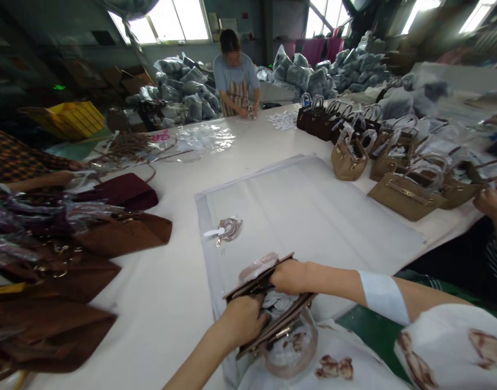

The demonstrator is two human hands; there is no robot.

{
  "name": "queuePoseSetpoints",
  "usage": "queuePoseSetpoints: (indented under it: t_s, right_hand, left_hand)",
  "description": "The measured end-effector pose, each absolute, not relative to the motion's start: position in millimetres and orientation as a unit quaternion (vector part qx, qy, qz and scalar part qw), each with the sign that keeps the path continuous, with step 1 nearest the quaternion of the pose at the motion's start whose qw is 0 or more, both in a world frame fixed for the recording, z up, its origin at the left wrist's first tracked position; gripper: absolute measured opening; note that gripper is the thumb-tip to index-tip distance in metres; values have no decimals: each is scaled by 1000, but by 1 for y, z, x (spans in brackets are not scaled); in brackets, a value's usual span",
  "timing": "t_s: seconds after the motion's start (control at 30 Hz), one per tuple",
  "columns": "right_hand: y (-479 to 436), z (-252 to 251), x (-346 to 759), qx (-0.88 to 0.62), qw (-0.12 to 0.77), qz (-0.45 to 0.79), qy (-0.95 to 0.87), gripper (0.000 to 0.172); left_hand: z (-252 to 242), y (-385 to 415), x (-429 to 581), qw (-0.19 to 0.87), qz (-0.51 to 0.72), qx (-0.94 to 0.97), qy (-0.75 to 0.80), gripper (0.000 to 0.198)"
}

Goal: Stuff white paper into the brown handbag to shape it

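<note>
Gripping the small brown leather handbag [268, 314] at the near table edge, left hand [242, 319] clamping one rim, right hand [291, 276] spreading the other. Risking, probably, tearing the white paper stuffing [279, 303] or tipping the bag off the edge.

both forearms come up from the bottom edge and meet low in the middle of the view. the left hand [243, 320] is curled, knuckles up, fingers folded down and closed in a grip, its bare forearm running back toward the lower left. the right hand [289, 276] sits just above and beyond it, also closed, the fingers tucked forward out of sight. the right forearm stretches off to the lower right, nearly level, with a pale band around it below the elbow and a patterned white sleeve higher up. the two hands are near each other, not touching.
</note>
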State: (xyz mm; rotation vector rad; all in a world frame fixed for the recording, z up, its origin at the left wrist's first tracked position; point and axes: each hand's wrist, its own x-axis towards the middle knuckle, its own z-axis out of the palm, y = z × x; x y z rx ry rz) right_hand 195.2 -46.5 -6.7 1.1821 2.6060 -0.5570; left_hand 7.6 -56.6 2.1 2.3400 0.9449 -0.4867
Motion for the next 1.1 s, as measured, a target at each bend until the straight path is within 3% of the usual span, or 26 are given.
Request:
queuePoseSetpoints:
  t_s: [0.17,0.37,0.6,0.73,0.97,1.1]
  right_hand:
    - [-69,11,226,377,174,-177,892,18]
    - [-77,-2,240,349,172,-175,905,18]
    - [-103,-15,272,423,6,-138,896,20]
    - [-107,-19,283,447,-88,-202,867,23]
    - [-94,25,272,482,-60,-286,826,19]
    - [-100,33,259,410,1,-246,879,38]
  left_hand:
    - [2,-61,10,232,-233,873,360,43]
    - [-2,-70,-2,242,-179,877,374,43]
    - [-14,-97,-35,198,-53,873,441,31]
    - [-21,-93,-37,201,-13,873,445,26]
    - [-8,-75,-30,236,-38,869,434,24]
    - [-10,-72,-25,215,-49,861,458,24]
